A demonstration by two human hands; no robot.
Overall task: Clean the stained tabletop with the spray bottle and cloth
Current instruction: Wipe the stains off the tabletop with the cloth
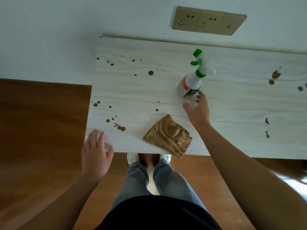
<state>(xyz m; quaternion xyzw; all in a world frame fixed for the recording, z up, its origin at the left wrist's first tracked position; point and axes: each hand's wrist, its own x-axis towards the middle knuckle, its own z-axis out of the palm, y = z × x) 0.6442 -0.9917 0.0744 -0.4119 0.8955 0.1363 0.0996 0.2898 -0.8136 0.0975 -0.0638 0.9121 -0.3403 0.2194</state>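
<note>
A white spray bottle [191, 83] with a green trigger and nozzle stands upright on the pale wood-grain tabletop [232, 105]. My right hand [198, 109] hovers just in front of its base, fingers spread, fingertips close to the bottle but not gripping it. A crumpled brown cloth [167, 136] lies at the table's near edge, one corner hanging over. My left hand [95, 155] rests flat and open on the near left corner of the table. Brown stains [150, 73] dot the left part, and more brown stains [275, 74] mark the right part.
The table stands against a white wall with a beige socket panel [208, 20]. Brown wooden floor [41, 130] lies to the left and below. My legs and white shoes [132, 158] stand at the table's near edge.
</note>
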